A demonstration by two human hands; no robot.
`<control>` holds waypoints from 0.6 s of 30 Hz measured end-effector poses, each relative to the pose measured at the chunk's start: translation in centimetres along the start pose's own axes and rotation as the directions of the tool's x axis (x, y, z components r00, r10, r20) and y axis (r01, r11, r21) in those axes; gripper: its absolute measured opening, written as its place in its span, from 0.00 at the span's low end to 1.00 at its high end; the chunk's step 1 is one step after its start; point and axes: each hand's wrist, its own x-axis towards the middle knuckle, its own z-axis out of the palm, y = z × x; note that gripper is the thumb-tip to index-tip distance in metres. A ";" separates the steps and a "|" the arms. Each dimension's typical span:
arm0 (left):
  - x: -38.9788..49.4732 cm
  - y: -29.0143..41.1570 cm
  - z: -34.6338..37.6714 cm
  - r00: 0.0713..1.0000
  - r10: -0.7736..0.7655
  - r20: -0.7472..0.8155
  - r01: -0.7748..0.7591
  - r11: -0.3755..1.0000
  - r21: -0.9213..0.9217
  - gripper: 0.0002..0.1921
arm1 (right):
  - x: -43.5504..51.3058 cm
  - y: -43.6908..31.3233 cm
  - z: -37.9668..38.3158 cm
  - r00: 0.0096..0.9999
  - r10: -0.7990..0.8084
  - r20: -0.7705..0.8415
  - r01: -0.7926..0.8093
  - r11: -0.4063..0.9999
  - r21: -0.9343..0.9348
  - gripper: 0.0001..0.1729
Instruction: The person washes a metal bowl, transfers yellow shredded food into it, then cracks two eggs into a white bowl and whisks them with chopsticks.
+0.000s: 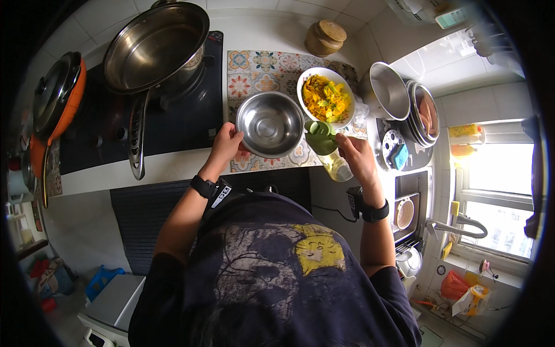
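Note:
A stainless steel bowl [256, 113] with nothing in it rests on the patterned mat. My left hand [228, 144] grips its left rim, thumb near the top edge. On the other side, my right hand [358, 156] has its fingers on the side of the green lid [320, 138] of a clear bottle. The bottle's transparent body [337, 168] holds some yellow liquid and shows below the lid, near the counter's front edge. Just behind the lid stands a white bowl [304, 108] filled with yellow flower petals [326, 99] and some green bits.
Left of the mat is a black cooktop [177, 130] with a large steel pan [151, 47], its handle jutting forward. An orange pan [71, 102] stands farther left. A brown lidded jar [325, 38] is behind. Steel bowls [386, 91] and a blue sponge [399, 156] lie right, before the sink [409, 184].

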 end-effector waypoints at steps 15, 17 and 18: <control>-3.2 -0.2 2.2 0.870 0.489 -0.072 -0.447 0.841 0.306 0.07 | -1.5 0.7 0.9 0.999 -0.016 -0.029 0.016 1.000 0.001 0.24; -3.2 -0.3 2.2 0.877 0.476 -0.067 -0.436 0.847 0.305 0.06 | -1.4 0.7 0.9 0.999 -0.004 -0.041 0.004 1.000 -0.005 0.24; -3.2 -0.3 2.2 0.879 0.471 -0.072 -0.432 0.851 0.299 0.06 | -1.2 0.7 0.9 0.997 -0.002 -0.076 0.002 1.000 -0.002 0.25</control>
